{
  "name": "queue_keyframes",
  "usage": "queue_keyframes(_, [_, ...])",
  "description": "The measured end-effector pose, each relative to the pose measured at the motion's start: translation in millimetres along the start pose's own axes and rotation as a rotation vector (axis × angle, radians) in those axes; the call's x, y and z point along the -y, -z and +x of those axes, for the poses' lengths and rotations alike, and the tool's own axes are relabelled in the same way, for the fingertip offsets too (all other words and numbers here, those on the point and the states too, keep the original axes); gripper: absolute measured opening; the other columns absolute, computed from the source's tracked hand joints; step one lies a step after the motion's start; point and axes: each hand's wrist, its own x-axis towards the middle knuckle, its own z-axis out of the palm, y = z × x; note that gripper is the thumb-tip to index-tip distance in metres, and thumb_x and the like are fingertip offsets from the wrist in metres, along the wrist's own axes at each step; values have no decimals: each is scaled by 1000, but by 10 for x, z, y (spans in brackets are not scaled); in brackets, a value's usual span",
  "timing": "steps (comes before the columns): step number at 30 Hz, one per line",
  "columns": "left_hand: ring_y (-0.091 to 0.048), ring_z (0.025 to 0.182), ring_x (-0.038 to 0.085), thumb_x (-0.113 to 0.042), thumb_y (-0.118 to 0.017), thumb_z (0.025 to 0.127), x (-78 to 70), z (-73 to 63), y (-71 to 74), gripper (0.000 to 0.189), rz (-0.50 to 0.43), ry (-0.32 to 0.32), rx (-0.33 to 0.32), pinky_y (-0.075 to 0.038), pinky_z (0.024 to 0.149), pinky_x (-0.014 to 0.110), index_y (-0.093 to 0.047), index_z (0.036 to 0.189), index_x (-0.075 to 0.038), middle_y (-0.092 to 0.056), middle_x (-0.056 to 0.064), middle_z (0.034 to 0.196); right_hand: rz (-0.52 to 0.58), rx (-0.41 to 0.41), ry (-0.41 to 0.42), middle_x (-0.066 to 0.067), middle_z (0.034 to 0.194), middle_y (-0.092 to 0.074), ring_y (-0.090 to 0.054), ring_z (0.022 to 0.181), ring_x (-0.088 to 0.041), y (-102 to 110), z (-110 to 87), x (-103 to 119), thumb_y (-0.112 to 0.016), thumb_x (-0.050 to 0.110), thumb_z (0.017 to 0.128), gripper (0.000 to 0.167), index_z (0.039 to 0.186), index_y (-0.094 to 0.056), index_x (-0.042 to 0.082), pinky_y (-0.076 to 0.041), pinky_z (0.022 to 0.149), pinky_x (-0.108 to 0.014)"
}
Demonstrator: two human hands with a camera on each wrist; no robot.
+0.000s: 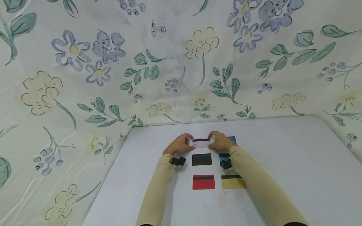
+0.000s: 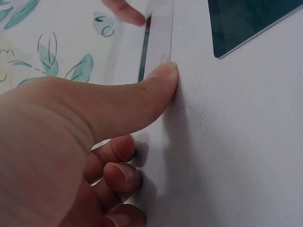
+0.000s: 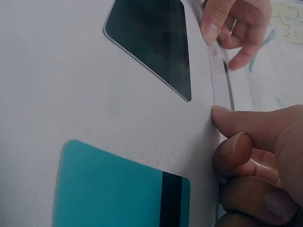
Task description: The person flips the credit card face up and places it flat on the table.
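Note:
A pale pinkish-white card (image 1: 201, 144) with a black stripe along its far edge lies in the far row on the white table. My left hand (image 1: 179, 144) grips its left end, thumb at the near corner and index finger at the far one. At the opposite end, my right hand (image 1: 222, 142) holds the card the same way. In the left wrist view the left thumb (image 2: 158, 90) presses on the card's near edge, other fingers curled below. The right wrist view shows the right thumb (image 3: 225, 120) at the near edge. A blue card (image 1: 232, 139) is partly hidden behind the right hand.
Nearer me lie a black card (image 1: 202, 159), a red card (image 1: 203, 183) and a gold card (image 1: 232, 183). A teal card (image 3: 113, 189) sits beneath the right wrist. Floral sheeting (image 1: 169, 62) rises behind the white table (image 1: 297, 157) and along its left side.

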Motion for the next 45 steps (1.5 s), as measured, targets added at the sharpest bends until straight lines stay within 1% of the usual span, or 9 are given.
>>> queue_keyframes(9, [-50, 83, 17, -22, -80, 90, -32, -18, 6, 44, 18, -20, 8, -39, 73, 29, -60, 127, -8, -53, 3, 90, -3, 5, -17, -22, 150, -53, -50, 140, -41, 11, -2, 13, -77, 20, 92, 49, 134, -57, 4, -39, 118, -57])
queue_keyframes(12, [-50, 85, 17, -20, -80, 90, -46, -22, -1, 37, 35, -42, 19, -39, 75, 28, -63, 121, -7, -53, 4, 91, -7, 11, -25, -21, 146, -56, -55, 133, -38, 13, 3, 11, -77, 21, 91, 49, 133, -57, 4, -42, 115, -55])
queue_keyframes(15, [-50, 86, 17, -19, -79, 91, -53, -21, -12, 38, 48, -54, 18, -39, 77, 28, -64, 123, -8, -53, 3, 92, -5, 18, -41, -21, 141, -59, -58, 125, -36, 17, 3, 13, -77, 21, 91, 50, 133, -56, 4, -45, 112, -54])
queue_keyframes(19, [-50, 84, 16, -20, -80, 90, -57, -21, -18, 48, 48, -39, 4, -40, 75, 28, -59, 132, -10, -54, 4, 94, 0, 24, -50, -20, 136, -61, -60, 120, -35, 14, 3, 11, -78, 22, 91, 50, 132, -56, 4, -47, 109, -53])
queue_keyframes(24, [-51, 85, 17, -22, -80, 91, -41, -20, -24, 47, 54, -16, 13, -41, 75, 29, -60, 131, -10, -54, 4, 94, 6, 38, -39, -19, 128, -64, -61, 112, -32, -4, 1, 1, -78, 21, 91, 51, 132, -55, 4, -49, 106, -51])
queue_keyframes(28, [-51, 84, 17, -22, -80, 91, -26, -13, -25, 47, 63, -30, 14, -41, 75, 29, -59, 132, -10, -54, 4, 93, 5, 34, -36, -18, 125, -64, -61, 107, -30, -7, -10, 9, -78, 21, 91, 51, 133, -55, 4, -50, 104, -50])
queue_keyframes(34, [-51, 83, 18, -23, -79, 92, -32, -21, -13, 46, 75, -30, 26, -40, 74, 30, -58, 131, -11, -53, 4, 91, 24, 43, -57, -18, 124, -63, -60, 105, -29, -4, -19, 15, -79, 22, 89, 56, 135, -54, 2, -50, 103, -49])
queue_keyframes(41, [-52, 84, 18, -25, -78, 92, -16, -4, -9, 47, 99, -20, 27, -40, 74, 30, -56, 132, -13, -53, 4, 93, 84, 68, -66, -16, 123, -61, -59, 106, -29, 9, -13, 6, -81, 21, 86, 64, 140, -50, 4, -49, 104, -49])
queue_keyframes(45, [-52, 85, 18, -25, -78, 92, -28, -11, 7, 47, 101, -19, 27, -40, 74, 29, -56, 132, -12, -54, 5, 94, 103, 73, -56, -15, 115, -62, -59, 100, -26, 3, 9, 4, -80, 18, 86, 65, 140, -48, 3, -50, 97, -44])
